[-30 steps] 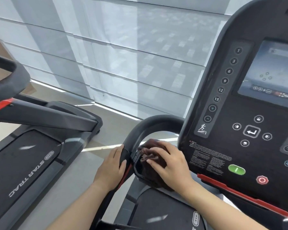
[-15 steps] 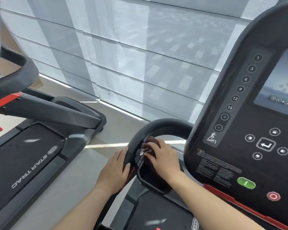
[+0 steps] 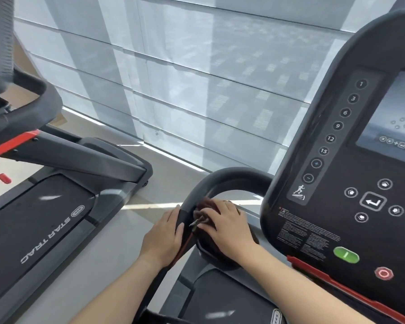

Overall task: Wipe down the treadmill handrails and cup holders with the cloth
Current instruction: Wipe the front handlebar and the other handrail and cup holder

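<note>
A dark curved handrail (image 3: 229,177) loops from the treadmill console down to the left. My left hand (image 3: 163,237) wraps around the rail's outer side. My right hand (image 3: 227,224) presses a dark brown cloth (image 3: 205,208) into the black cup holder (image 3: 211,253) just inside the rail. Most of the cloth is hidden under my fingers.
The black console (image 3: 337,206) with buttons and a screen (image 3: 393,118) rises at the right, with a red bar (image 3: 337,284) beneath it. A second treadmill (image 3: 45,220) stands at the left across a strip of floor. Window blinds (image 3: 197,78) fill the background.
My right hand with the cloth has slid up toward the top of the cup holder, close to the rail. My left hand kept its hold on the rail. The view shifted left.
</note>
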Demonstrator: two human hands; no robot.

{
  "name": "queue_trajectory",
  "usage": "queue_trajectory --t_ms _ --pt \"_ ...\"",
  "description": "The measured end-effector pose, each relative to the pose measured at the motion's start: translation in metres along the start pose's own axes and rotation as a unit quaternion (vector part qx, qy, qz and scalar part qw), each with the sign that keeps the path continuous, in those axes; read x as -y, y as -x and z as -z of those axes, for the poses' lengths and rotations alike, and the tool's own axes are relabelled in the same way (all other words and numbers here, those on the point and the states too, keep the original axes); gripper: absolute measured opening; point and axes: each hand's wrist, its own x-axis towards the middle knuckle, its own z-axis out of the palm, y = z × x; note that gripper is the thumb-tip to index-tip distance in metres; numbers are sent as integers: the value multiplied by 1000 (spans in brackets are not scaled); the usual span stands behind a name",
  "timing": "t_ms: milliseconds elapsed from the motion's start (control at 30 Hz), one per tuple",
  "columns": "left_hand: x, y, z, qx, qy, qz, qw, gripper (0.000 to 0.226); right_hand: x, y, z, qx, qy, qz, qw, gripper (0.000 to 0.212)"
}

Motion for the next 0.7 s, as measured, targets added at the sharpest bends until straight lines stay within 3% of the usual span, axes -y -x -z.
queue_trajectory --t_ms 100,167,233,400,467,567,700 --pt "3 6 0 -33 29 39 998 43 8 6 -6 35 27 31 999 44" --pt "4 9 -1 -45 42 45 997 39 9 15 -9 20 35 62 997 53" --pt "4 10 0 -45 51 42 997 36 7 22 -16 -12 47 94 994 50" --pt "1 7 1 -39 52 40 997 35 -1 3 -14 -15 3 -8 1000 35" --pt "1 6 1 -40 53 40 997 35 2 8 -14 -10 7 4 1000 34" --pt "3 4 0 -39 52 35 997 33 7 26 -11 6 -1 40 999 50" --pt "4 2 -2 -35 47 34 998 34 7 32 6 -81 22 -17 996 45"
